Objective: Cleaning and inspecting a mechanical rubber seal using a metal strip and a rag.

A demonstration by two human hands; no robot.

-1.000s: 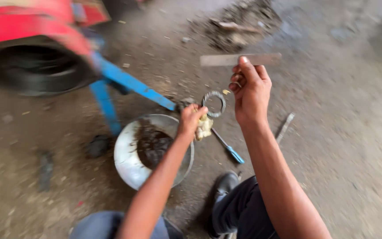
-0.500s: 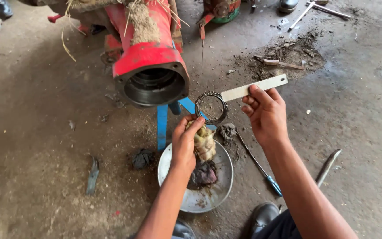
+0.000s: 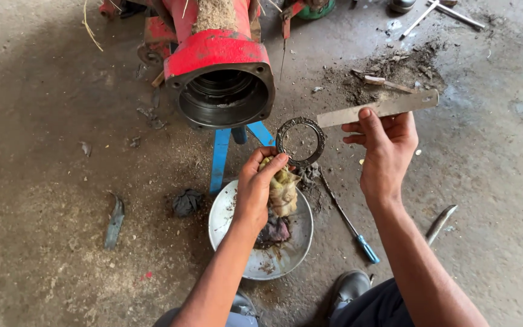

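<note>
1. We see the dark metal ring [image 3: 301,142] held up in mid-air, just below the red housing's open mouth [image 3: 222,91].
2. Our left hand [image 3: 260,188] is clamped on the ring's lower edge together with a grimy yellow rag [image 3: 284,191].
3. Our right hand [image 3: 387,151] is closed round a flat metal strip [image 3: 388,108], whose tip sits right at the ring's rim.
4. Below sits a round metal dish [image 3: 295,245] with dark sludge; a blue-handled screwdriver [image 3: 351,224] lies beside it on the concrete.
</note>
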